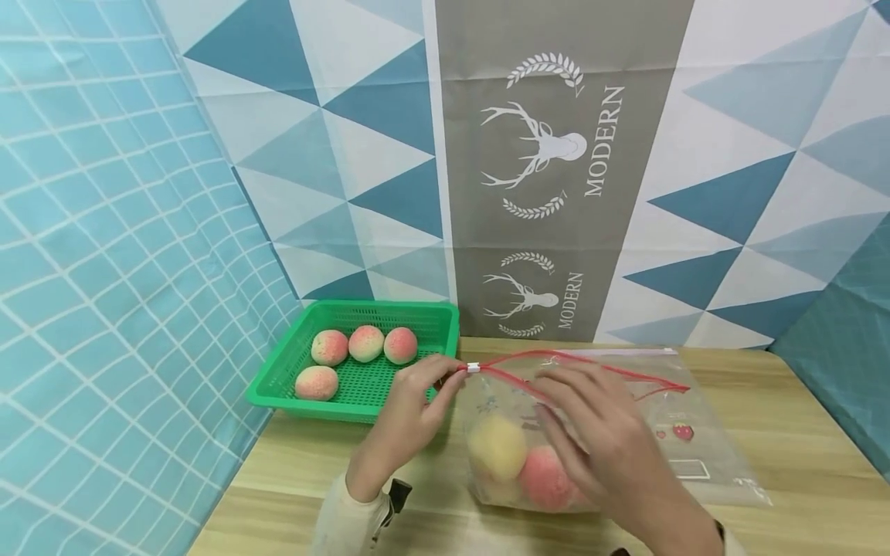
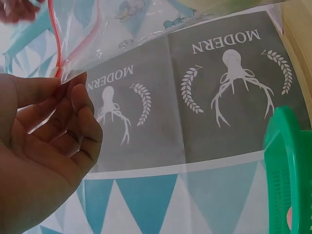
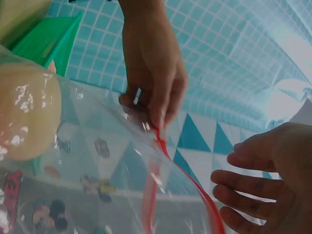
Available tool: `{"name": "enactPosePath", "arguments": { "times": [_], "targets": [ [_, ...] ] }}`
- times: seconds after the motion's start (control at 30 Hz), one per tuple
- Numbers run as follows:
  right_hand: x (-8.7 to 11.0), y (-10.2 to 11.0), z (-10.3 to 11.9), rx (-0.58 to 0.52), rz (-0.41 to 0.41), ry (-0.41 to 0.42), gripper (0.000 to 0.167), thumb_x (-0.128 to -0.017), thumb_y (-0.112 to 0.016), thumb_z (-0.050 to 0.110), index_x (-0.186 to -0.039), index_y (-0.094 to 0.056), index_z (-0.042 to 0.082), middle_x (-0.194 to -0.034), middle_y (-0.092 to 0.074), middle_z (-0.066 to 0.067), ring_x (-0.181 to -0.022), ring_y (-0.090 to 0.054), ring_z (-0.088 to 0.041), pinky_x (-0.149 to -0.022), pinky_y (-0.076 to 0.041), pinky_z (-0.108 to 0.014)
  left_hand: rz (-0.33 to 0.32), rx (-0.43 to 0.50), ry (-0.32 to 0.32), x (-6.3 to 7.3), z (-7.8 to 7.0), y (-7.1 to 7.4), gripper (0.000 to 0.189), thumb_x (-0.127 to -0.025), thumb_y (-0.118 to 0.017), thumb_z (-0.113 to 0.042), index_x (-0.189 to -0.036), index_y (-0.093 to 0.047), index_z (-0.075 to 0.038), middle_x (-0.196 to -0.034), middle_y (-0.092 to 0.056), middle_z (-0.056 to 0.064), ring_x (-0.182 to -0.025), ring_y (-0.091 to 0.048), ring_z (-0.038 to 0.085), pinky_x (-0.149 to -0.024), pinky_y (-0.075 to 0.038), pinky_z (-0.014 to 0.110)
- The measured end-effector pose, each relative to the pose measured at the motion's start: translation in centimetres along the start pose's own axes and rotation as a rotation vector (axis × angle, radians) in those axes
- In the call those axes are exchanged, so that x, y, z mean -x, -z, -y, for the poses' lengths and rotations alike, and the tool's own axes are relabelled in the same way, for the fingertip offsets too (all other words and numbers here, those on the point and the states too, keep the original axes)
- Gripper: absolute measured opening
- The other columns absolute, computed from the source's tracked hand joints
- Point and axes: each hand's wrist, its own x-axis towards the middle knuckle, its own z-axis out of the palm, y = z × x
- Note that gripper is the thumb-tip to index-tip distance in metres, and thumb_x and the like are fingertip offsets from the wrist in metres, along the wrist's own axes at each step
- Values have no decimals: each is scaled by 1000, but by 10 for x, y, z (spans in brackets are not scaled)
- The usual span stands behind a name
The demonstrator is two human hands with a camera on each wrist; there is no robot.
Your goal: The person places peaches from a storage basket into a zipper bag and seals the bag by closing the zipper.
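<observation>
A clear resealable bag with a red zip stands on the table, its mouth parted. Inside it are a yellow peach-like fruit and a pink one. My left hand pinches the bag's left top corner between thumb and fingers, beside the white slider. Over the bag's front, my right hand hovers near the zip. In the right wrist view, that hand's fingers are spread and apart from the bag, holding nothing. It hides part of the bag in the head view.
A green basket at the left holds several pink-and-cream fruits. Another clear bag with a pale zip strip and strawberry prints lies flat on the wooden table at the right. A patterned cloth rises behind.
</observation>
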Motion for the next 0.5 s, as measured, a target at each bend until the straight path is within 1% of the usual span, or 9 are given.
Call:
{"name": "enactPosePath", "arguments": {
  "times": [0.1, 0.13, 0.17, 0.27, 0.3, 0.37, 0.5],
  "targets": [
    [-7, -19, -1, 78, 121, 13, 35, -107, -44, 26, -111, -70, 4, -109, -69, -9, -103, -61, -30, -92, -46, -42, 14, -12, -32, 0, -3, 1, 12, -100, -60, -12, -100, -71, -10, -87, -64, -3, -75, -55, 4, -63, -49, 20],
    [-10, -25, -1, 113, 159, 14, 32, -106, -45, 25, -112, -70, 5, -110, -68, -9, -104, -60, -30, -92, -47, -44, 21, -15, -40, 0, -4, 1, 12, -101, -60, -13, -102, -71, -10, -87, -64, -3, -75, -54, 4, -63, -49, 19],
    [-12, -30, -2, 148, 197, 13, 29, -105, -48, 24, -112, -69, 6, -111, -68, -9, -106, -60, -30, -92, -47, -45, 29, -16, -45, 0, -5, 1, 13, -101, -59, -13, -103, -72, -10, -88, -63, -4, -75, -53, 4, -62, -49, 19],
    [-17, -43, -5, 235, 288, 21, 14, -99, -61, 19, -105, -67, 8, -106, -68, -7, -106, -59, -30, -94, -47, -45, 51, -21, -57, 0, -7, 2, 14, -102, -58, -16, -105, -72, -11, -89, -63, -6, -75, -52, 3, -62, -48, 19],
    [-18, -46, -6, 254, 311, 26, 10, -96, -65, 17, -102, -66, 9, -104, -68, -7, -105, -59, -30, -93, -47, -44, 56, -24, -59, 0, -7, 2, 15, -102, -58, -16, -106, -72, -12, -90, -63, -7, -75, -52, 3, -62, -48, 19],
    [-19, -51, -8, 274, 344, 36, 11, -91, -72, 16, -97, -64, 10, -99, -67, -5, -101, -60, -29, -90, -48, -43, 62, -25, -67, 0, -8, 3, 15, -102, -57, -16, -106, -71, -12, -90, -63, -6, -75, -52, 3, -62, -46, 17],
    [-18, -54, -11, 276, 381, 42, 19, -86, -78, 15, -92, -61, 12, -93, -67, -4, -95, -60, -28, -85, -50, -42, 58, -29, -88, 1, -8, 5, 14, -101, -58, -13, -107, -71, -12, -91, -65, -3, -75, -52, 4, -63, -43, 14]
  ]
}}
